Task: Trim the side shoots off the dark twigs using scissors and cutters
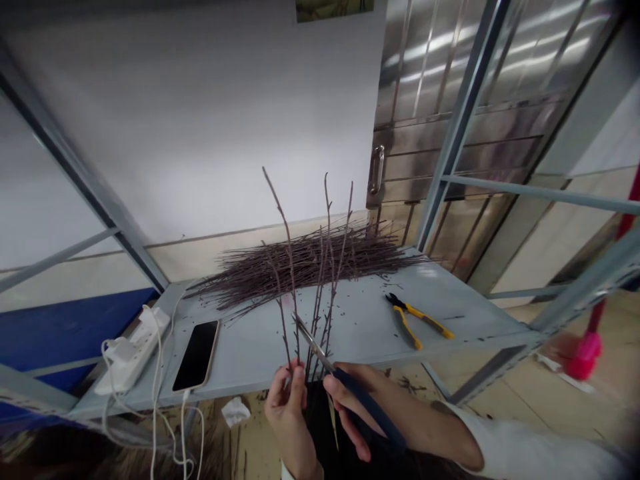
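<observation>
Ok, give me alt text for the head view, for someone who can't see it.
A left hand holds a few bare twigs upright while the right hand holds scissors against their stems, before a grey table. On the table lie a pile of twigs, yellow-handled pliers, a phone and a power strip.

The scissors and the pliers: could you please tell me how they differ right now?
The scissors have dark blue handles; the pliers, yellow ones. The scissors are gripped in the right hand, blades up against the twigs in the left hand; the pliers lie flat on the table, untouched. The scissors' blades look long and thin; the pliers' nose is short and dark. Both are hand tools.
</observation>
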`<state>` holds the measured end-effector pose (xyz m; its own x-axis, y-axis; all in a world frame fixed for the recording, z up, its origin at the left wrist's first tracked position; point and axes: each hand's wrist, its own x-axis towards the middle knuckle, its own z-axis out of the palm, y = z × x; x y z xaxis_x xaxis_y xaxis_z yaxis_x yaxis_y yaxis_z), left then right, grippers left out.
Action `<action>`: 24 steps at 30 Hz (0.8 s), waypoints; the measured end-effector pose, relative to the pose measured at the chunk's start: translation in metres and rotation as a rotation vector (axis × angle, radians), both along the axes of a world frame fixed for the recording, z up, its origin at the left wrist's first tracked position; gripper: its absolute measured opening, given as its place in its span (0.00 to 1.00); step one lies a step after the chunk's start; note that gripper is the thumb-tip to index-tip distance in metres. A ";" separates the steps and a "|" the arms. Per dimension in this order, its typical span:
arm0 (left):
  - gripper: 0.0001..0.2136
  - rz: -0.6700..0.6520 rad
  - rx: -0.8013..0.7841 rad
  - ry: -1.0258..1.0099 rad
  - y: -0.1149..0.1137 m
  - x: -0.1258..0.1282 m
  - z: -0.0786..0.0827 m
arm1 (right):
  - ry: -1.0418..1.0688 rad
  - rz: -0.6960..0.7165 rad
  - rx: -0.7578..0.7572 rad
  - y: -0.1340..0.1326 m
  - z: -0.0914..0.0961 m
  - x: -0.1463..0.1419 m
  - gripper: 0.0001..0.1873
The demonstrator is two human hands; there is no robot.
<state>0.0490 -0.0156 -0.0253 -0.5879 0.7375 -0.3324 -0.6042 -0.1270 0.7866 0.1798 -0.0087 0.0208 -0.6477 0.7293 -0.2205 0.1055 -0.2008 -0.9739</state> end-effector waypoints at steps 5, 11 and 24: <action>0.19 0.032 0.010 -0.004 0.002 -0.002 -0.001 | -0.037 -0.042 0.006 -0.002 0.005 0.003 0.27; 0.18 0.021 0.028 0.011 0.003 -0.004 -0.005 | -0.022 -0.104 -0.004 -0.002 0.006 0.007 0.28; 0.19 -0.065 0.153 0.135 0.014 -0.010 0.005 | -0.055 -0.416 0.213 0.030 -0.012 0.029 0.24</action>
